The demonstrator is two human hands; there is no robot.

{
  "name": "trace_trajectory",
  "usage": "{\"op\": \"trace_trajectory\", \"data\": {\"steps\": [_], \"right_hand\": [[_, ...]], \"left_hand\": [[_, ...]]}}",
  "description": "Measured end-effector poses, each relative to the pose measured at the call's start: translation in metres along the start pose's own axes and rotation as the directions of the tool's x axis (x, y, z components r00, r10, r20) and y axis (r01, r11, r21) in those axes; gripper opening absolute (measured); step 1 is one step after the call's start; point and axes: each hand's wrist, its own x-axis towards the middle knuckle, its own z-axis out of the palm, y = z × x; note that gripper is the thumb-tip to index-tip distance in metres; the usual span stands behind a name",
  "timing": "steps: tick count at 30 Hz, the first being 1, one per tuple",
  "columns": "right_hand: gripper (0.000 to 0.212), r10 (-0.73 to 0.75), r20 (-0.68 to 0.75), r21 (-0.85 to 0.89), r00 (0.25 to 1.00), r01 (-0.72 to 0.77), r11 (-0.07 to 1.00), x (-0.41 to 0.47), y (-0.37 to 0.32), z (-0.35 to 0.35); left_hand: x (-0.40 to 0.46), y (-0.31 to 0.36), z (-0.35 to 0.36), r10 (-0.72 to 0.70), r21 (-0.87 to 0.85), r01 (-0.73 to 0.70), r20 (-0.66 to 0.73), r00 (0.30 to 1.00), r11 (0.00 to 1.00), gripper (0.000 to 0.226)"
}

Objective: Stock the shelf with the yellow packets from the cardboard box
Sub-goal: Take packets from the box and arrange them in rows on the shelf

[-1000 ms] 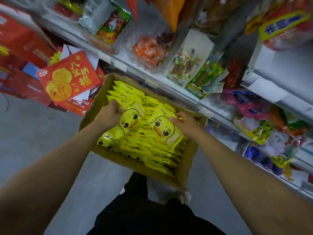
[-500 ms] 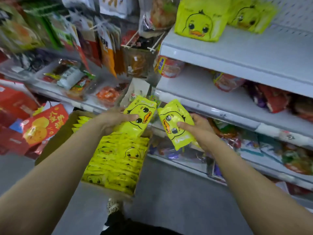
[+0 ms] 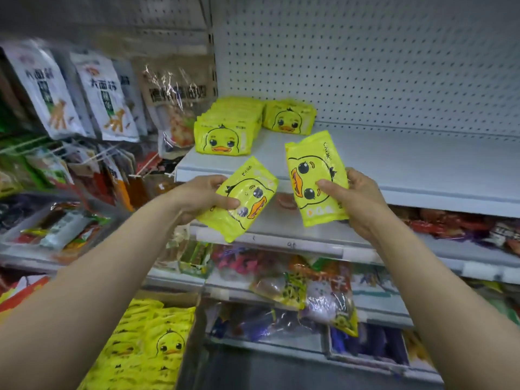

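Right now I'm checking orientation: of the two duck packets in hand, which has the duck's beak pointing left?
The packet in the right hand, the taller one. The left hand holds its packet tilted, beak toward the lower right.

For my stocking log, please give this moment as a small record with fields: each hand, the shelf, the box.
left hand: holds one yellow packet, tilted, in front of the shelf edge
right hand: holds another packet, nearly upright, duck face sideways
shelf: white; two groups of duck packets at its left end, a front row and a back stack; bare to the right
box: below the left arm, many packets inside
step: both held packets not yet on the shelf
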Motion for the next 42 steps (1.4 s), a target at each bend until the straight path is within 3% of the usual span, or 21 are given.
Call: {"op": "trace_trajectory", "data": {"steps": [6, 11, 16, 27, 38, 42], "right_hand": [[0.034, -0.131, -0.090, -0.028, 0.987, 0.129, 0.991, 0.056, -0.016, -0.029], [0.034, -0.175, -0.130, -0.001, 0.976, 0.177, 0.984, 0.116, -0.028, -0.044], [0.034, -0.195, -0.168, 0.009, 0.966, 0.200, 0.980, 0.175, -0.042, -0.051], [0.036, -0.200, -0.176, -0.028, 0.964, 0.198, 0.980, 0.247, -0.036, -0.068], [0.029, -0.221, -0.163, -0.081, 0.962, 0.210, 0.974, 0.276, -0.045, -0.077], [0.028, -0.231, -0.162, -0.097, 0.959, 0.218, 0.971, 0.280, -0.045, -0.077]], "left_hand": [[0.076, 0.057, 0.013, 0.127, 0.351, -0.147, 0.079, 0.989, 0.925, 0.042], [0.152, 0.098, 0.024, 0.205, 0.558, -0.275, 0.186, 0.961, 0.783, 0.036], [0.228, 0.128, 0.020, 0.225, 0.753, -0.310, 0.217, 0.950, 0.581, 0.056], [0.330, 0.149, 0.005, 0.360, 0.792, -0.349, 0.177, 0.916, 0.500, 0.049], [0.362, 0.157, 0.001, 0.370, 0.847, -0.330, 0.173, 0.913, 0.416, 0.057], [0.367, 0.151, 0.002, 0.412, 0.871, -0.272, 0.090, 0.907, 0.409, 0.053]]}}
